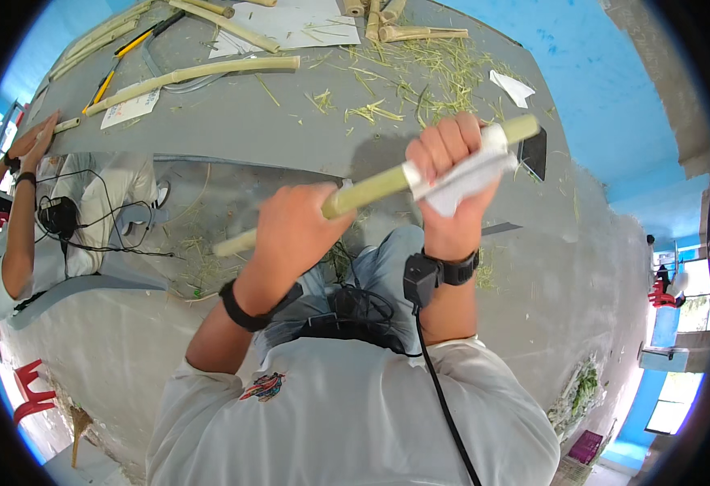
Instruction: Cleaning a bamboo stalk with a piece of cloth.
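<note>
A pale green bamboo stick (379, 188) runs aslant in front of my body, its right end higher than its left. My left hand (294, 223) is closed round it left of the middle, and the stick's lower end shows beyond the fist. Near the upper end, my right hand (450, 158) is closed round a folded white sheet of paper (468, 180) that wraps the stick. Whether the sheet has a rough face I cannot tell. Both wrists wear black bands.
Green shavings (444, 73) litter the grey table (233, 121). Bamboo pieces (201, 71), a yellow-and-black tool (110, 79), white papers (290, 24) and a dark flat phone-like object (534, 154) lie there. At left, another person's hands (37, 142) hold a short stick (67, 125). Black cables hang near my lap.
</note>
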The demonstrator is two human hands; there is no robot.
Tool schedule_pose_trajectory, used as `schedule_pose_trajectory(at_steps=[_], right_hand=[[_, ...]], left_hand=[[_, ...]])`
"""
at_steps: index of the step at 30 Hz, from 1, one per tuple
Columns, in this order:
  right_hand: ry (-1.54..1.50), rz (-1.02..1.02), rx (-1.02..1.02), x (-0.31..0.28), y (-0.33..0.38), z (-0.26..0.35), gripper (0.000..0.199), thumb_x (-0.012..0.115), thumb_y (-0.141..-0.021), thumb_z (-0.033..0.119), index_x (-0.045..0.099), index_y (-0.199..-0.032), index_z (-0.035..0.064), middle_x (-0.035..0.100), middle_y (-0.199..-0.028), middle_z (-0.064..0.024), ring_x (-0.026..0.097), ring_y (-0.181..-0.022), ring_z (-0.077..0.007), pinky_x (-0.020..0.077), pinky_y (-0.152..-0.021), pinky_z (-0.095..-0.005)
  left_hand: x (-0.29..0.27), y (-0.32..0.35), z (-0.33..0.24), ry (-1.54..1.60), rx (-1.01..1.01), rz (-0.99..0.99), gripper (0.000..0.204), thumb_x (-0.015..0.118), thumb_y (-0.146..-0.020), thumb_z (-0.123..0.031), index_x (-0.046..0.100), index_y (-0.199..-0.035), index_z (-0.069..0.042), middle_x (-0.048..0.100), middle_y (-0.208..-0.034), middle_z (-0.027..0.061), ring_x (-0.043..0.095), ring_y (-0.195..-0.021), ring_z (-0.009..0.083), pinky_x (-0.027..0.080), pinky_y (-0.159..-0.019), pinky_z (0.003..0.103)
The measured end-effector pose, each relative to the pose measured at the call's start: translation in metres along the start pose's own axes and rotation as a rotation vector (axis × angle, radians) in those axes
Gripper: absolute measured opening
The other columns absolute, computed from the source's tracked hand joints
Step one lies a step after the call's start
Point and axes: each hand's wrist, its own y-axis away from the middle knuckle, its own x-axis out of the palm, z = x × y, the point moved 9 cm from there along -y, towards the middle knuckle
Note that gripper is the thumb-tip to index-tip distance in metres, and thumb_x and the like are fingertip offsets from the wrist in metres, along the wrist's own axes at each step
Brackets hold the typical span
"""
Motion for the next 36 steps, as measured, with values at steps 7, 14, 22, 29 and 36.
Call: schedule_pose_trajectory(at_steps=[7, 14, 22, 29, 36], right_hand=[[0.059, 0.276, 0.052, 0.030, 0.006, 0.000, 0.045, 0.023, -0.102, 0.028, 0.038, -0.061, 0.0155, 0.031, -0.051, 0.0033, 0.026, -0.047, -0.0131, 0.0300, -0.051, -0.0312], [0.138, 0.389, 0.070, 0.042, 0.006, -0.003, 0.048, 0.019, -0.103, 0.029, 0.039, -0.061, 0.0152, 0.033, -0.050, 0.0029, 0.029, -0.045, -0.0136, 0.0319, -0.050, -0.0310], [0.092, 0.442, 0.175, 0.055, 0.016, -0.012, 0.049, 0.017, -0.100, 0.028, 0.037, -0.056, 0.0168, 0.029, -0.047, 0.0023, 0.025, -0.041, -0.0139, 0.0302, -0.048, -0.0321], [0.150, 0.680, 0.285, 0.079, 0.021, -0.012, 0.053, 0.021, -0.100, 0.038, 0.037, -0.055, 0.0163, 0.033, -0.050, 0.0027, 0.032, -0.045, -0.0169, 0.0291, -0.047, -0.0333], [0.183, 0.713, 0.354, 0.083, 0.027, -0.027, 0.046, 0.026, -0.101, 0.027, 0.038, -0.058, 0.0167, 0.033, -0.048, 0.0050, 0.025, -0.043, -0.0114, 0.0270, -0.048, -0.0287]], left_hand=[[0.012, -0.001, 0.005, 0.155, -0.006, 0.133, 0.022, 0.069, -0.076, -0.021, 0.064, -0.081, 0.000, 0.057, -0.068, 0.0226, 0.057, -0.063, 0.0413, 0.044, -0.055, 0.041], [0.002, 0.000, 0.007, 0.208, 0.028, -0.017, 0.026, 0.070, -0.079, -0.023, 0.065, -0.078, 0.002, 0.055, -0.061, 0.0214, 0.052, -0.052, 0.0287, 0.045, -0.056, 0.040], [0.025, 0.020, 0.007, 0.320, -0.100, 0.359, 0.034, 0.069, -0.083, -0.030, 0.063, -0.076, 0.003, 0.054, -0.059, 0.0201, 0.053, -0.053, 0.0271, 0.045, -0.057, 0.039], [0.025, 0.026, 0.003, 0.328, -0.058, 0.485, 0.032, 0.071, -0.080, -0.030, 0.064, -0.077, 0.001, 0.058, -0.068, 0.0238, 0.059, -0.067, 0.0416, 0.046, -0.058, 0.043], [0.046, 0.029, 0.017, 0.345, -0.149, 0.692, 0.028, 0.073, -0.075, -0.026, 0.063, -0.081, -0.001, 0.060, -0.071, 0.0213, 0.059, -0.067, 0.0408, 0.046, -0.058, 0.044]])
